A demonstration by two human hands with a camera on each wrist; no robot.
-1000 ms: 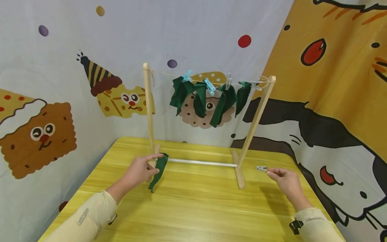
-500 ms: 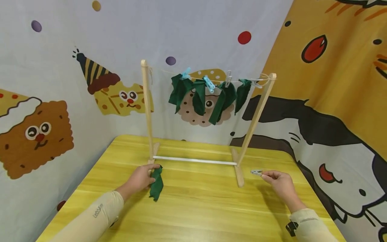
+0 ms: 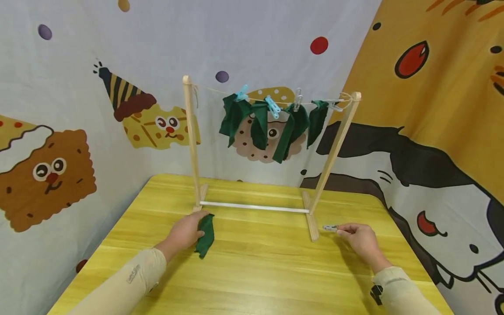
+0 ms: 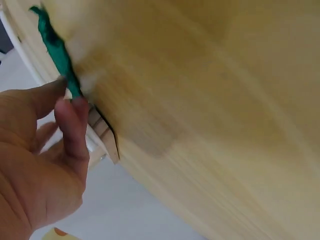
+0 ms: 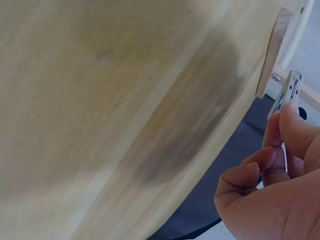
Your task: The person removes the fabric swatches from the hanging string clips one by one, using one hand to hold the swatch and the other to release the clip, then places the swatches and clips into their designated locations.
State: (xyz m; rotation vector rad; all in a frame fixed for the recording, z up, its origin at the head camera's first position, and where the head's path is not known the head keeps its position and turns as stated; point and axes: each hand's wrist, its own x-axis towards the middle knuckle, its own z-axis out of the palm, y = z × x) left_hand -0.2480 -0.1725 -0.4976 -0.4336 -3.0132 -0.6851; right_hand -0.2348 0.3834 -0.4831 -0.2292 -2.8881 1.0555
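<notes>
In the head view my left hand (image 3: 184, 234) pinches a strip of green cloth (image 3: 206, 236) by its edge, above the table near the rack's left foot. The left wrist view shows this cloth (image 4: 57, 52) between thumb and fingers. My right hand (image 3: 362, 241) pinches a grey clothespin (image 3: 330, 228) by one end, just right of the rack's right foot; the same clothespin (image 5: 288, 94) sticks up from the thumb and forefinger in the right wrist view. Behind the hands stands a wooden rack (image 3: 332, 151) with a string (image 3: 210, 89) tied between its posts.
Several green cloth pieces (image 3: 259, 127) hang from the string, with blue clothespins (image 3: 272, 107) and grey clothespins (image 3: 298, 99) on it. A white rod (image 3: 253, 207) joins the rack's feet low over the yellow table (image 3: 260, 271). Cartoon-printed curtains (image 3: 157, 39) stand behind.
My left hand has come down and nearer with the green cloth, off the rack's left post. My right hand has shifted left with the clothespin, closer to the right foot.
</notes>
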